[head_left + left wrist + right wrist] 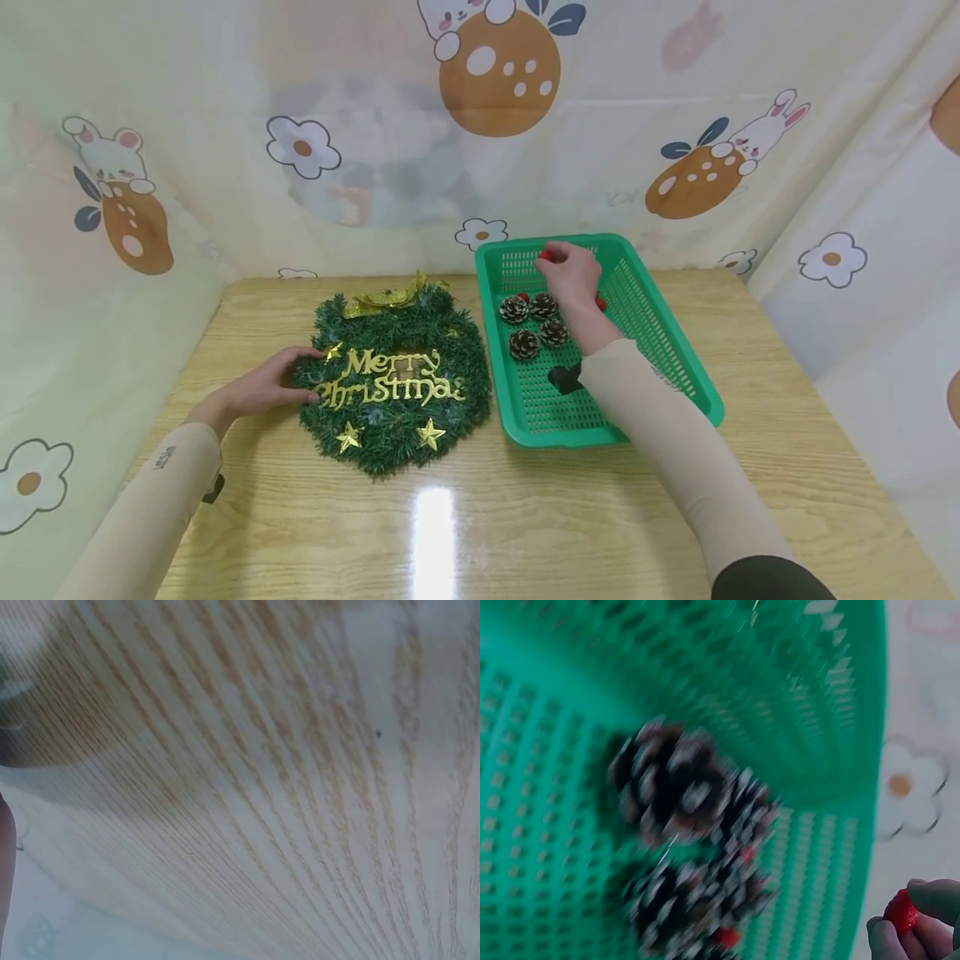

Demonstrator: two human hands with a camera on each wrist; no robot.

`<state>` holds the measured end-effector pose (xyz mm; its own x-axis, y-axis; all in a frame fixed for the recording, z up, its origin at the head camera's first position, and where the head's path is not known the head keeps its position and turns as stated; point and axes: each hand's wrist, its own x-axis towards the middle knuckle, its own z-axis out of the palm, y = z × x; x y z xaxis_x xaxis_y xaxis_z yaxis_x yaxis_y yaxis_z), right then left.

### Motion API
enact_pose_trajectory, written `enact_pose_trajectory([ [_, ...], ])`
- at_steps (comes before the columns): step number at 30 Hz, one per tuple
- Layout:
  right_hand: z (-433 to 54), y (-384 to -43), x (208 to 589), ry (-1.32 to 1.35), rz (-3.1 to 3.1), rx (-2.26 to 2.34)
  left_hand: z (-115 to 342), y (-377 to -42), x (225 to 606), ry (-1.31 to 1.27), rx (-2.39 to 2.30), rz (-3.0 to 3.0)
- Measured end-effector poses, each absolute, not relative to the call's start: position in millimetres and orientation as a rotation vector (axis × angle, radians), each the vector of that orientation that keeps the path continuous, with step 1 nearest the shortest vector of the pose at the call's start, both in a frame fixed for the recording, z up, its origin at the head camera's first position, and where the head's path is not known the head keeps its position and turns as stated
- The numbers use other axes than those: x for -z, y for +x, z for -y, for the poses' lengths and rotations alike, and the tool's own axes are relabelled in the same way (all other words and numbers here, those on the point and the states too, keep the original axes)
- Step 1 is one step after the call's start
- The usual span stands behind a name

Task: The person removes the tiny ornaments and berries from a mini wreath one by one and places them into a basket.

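Note:
My right hand [576, 273] pinches a small red berry-like ball [901, 911] between thumb and fingers, above the far part of a green plastic basket [512, 417]. Inside the basket lie several white-tipped pine cones [524, 344], with bits of red [601, 302] among and beside them. A green Christmas wreath [390, 333] lies left of the basket, bearing gold "Merry Christmas" lettering [390, 363], gold stars [431, 434] and a gold bow [386, 300]. With fingers spread, my left hand [270, 383] touches the wreath's left edge. Only a sliver of that hand shows in the left wrist view.
The wood-grain table [315, 533] carries the wreath and the basket side by side. A patterned cloth curtain [375, 208] hangs along the table's back and sides. The basket's raised rim [678, 342] stands around the pine cones.

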<state>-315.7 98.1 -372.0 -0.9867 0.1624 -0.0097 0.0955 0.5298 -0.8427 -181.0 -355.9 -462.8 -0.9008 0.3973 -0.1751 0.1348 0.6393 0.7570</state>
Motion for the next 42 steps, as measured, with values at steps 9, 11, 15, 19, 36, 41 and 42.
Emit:
enact_pose_trajectory([
  [9,-132.4,-328.6,392.9,-0.377,2.697,-1.413,356.6,-180.6,464.2,0.422,-1.129,-2.537],
  [11,-137.9,-329.7,396.5,-0.4,2.696,-1.422,356.3,-180.6,464.0,0.42,-1.129,-2.537],
  [15,-146.5,-330.1,402.6,-0.43,2.704,-1.411,355.0,-180.7,463.8,0.42,-1.125,-2.538],
  [19,-150.6,-329.0,405.0,-0.451,2.744,-1.383,354.3,-180.3,464.3,0.418,-1.125,-2.538],
  [36,-151.9,-325.8,415.6,-0.453,2.849,-1.288,357.0,-182.2,467.9,0.427,-1.125,-2.545],
  [41,-152.3,-324.8,415.0,-0.443,2.845,-1.278,357.3,-182.1,467.6,0.425,-1.126,-2.542],
  [42,-152.6,-324.4,414.4,-0.441,2.845,-1.278,357.5,-182.2,467.6,0.426,-1.126,-2.541],
])
